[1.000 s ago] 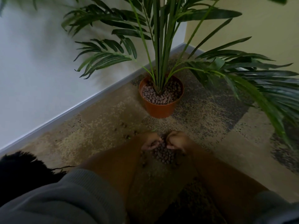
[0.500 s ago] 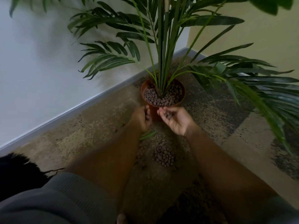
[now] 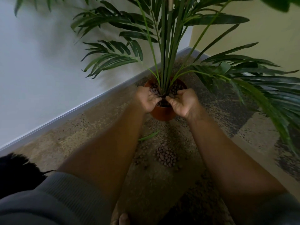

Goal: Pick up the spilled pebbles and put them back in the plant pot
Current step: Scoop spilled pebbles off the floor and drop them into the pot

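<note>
**Both hands at the pot rim; one pile of pebbles on the carpet**

Left hand [image 3: 148, 99]: held over the near-left rim of the plant pot [image 3: 162, 112], palm turned inward and up, fingers loosely cupped and partly spread. Small dark pebbles appear at its fingertips, but blur prevents telling whether they lie in the palm or in the pot behind.

Right hand [image 3: 183, 101]: mirrors the left over the near-right rim, palm up, fingers curled into a loose cup, thumb pointing toward the left hand. The two thumbs are near each other, just apart. Whether it carries pebbles cannot be told.

Plant pot: terracotta-coloured, upright on the carpet [image 3: 97, 127], standing in the corner where the white wall [image 3: 40, 70] meets the yellow wall [image 3: 259, 38]. Its surface is covered in pebbles around the stems of the palm plant [image 3: 167, 46].

Spilled pebbles [image 3: 166, 155]: a compact pile on the carpet between the forearms, nearer the camera than the pot, with a few strays to its left. A fallen green leaf [image 3: 149, 135] lies between pile and pot.

Grey sleeves [image 3: 56, 200] cover both upper arms.
</note>
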`<state>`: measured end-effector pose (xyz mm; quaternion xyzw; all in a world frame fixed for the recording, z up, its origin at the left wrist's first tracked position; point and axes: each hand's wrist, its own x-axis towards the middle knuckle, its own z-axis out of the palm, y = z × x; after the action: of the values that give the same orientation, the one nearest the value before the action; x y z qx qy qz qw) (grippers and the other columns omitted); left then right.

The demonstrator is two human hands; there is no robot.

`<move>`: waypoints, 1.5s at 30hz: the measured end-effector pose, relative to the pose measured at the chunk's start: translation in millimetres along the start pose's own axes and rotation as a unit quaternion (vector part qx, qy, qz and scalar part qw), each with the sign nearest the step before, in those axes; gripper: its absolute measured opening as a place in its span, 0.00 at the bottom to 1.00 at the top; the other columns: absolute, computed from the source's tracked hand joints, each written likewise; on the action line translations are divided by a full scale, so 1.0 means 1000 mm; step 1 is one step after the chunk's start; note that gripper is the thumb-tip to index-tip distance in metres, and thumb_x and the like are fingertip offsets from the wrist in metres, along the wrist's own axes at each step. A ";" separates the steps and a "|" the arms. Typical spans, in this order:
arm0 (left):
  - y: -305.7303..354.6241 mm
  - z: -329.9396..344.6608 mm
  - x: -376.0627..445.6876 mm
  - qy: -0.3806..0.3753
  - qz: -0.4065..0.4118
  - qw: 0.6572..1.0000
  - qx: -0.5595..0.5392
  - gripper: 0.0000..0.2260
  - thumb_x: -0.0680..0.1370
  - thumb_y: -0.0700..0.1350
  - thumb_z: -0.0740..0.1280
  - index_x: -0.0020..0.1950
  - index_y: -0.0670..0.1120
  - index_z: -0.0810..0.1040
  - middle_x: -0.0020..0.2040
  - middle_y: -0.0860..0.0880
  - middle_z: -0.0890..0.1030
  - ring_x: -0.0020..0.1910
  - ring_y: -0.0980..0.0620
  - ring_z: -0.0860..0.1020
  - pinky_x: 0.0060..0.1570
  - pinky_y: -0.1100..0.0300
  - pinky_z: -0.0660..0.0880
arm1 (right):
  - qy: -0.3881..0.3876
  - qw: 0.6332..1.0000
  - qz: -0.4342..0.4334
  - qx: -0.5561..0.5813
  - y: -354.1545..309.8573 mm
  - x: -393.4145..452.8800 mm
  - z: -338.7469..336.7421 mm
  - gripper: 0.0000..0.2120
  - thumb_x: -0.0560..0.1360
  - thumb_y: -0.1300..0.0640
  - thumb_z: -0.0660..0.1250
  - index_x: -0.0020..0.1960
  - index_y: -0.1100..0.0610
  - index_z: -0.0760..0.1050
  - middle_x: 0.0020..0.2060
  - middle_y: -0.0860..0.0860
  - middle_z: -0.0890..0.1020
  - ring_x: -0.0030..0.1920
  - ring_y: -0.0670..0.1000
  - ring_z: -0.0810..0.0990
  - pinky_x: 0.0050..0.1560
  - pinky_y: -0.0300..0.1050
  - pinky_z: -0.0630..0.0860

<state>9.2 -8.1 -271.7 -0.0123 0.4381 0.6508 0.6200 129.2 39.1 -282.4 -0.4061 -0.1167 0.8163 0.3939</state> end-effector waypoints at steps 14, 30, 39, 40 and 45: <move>-0.045 -0.062 0.005 0.076 -0.067 0.975 0.198 0.12 0.82 0.46 0.59 0.63 0.46 0.75 0.54 0.50 0.78 0.45 0.57 0.77 0.43 0.65 0.73 | -0.020 0.895 0.086 -0.437 0.017 -0.026 -0.049 0.11 0.79 0.64 0.62 0.61 0.64 0.72 0.48 0.60 0.81 0.43 0.54 0.82 0.37 0.39 0.83; -0.128 -0.123 0.000 -0.082 -0.023 0.554 0.828 0.33 0.62 0.48 0.80 0.64 0.54 0.72 0.68 0.49 0.69 0.67 0.47 0.70 0.63 0.55 0.71 | -0.041 0.452 0.059 -0.889 0.084 -0.021 -0.159 0.63 0.56 0.47 0.83 0.79 0.48 0.46 0.78 0.54 0.46 0.77 0.66 0.48 0.70 0.67 0.61; -0.146 -0.142 0.004 -0.081 0.062 0.523 0.846 0.18 0.68 0.45 0.72 0.55 0.48 0.71 0.58 0.45 0.73 0.58 0.45 0.72 0.57 0.54 0.71 | -0.135 0.521 -0.090 -0.838 0.099 -0.017 -0.160 0.10 0.73 0.60 0.68 0.54 0.60 0.80 0.56 0.57 0.78 0.57 0.57 0.76 0.63 0.48 0.72; -0.149 -0.145 0.010 -0.086 0.043 0.537 0.838 0.17 0.68 0.45 0.72 0.54 0.48 0.72 0.57 0.45 0.75 0.57 0.45 0.74 0.57 0.53 0.72 | -0.140 0.515 -0.097 -0.840 0.098 -0.018 -0.159 0.10 0.73 0.60 0.68 0.54 0.59 0.80 0.55 0.57 0.79 0.57 0.57 0.77 0.61 0.46 0.73; -0.146 -0.141 0.010 -0.056 0.014 0.559 0.827 0.12 0.69 0.43 0.72 0.51 0.50 0.77 0.55 0.47 0.77 0.57 0.47 0.77 0.58 0.55 0.74 | -0.114 0.526 -0.069 -0.840 0.090 -0.023 -0.148 0.11 0.75 0.62 0.66 0.56 0.61 0.80 0.54 0.57 0.83 0.55 0.56 0.81 0.53 0.42 0.73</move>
<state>52.1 -105.1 -445.0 0.5480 0.7488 0.0109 0.3727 199.4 -56.4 -410.3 -0.4436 -0.8200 0.3500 -0.0911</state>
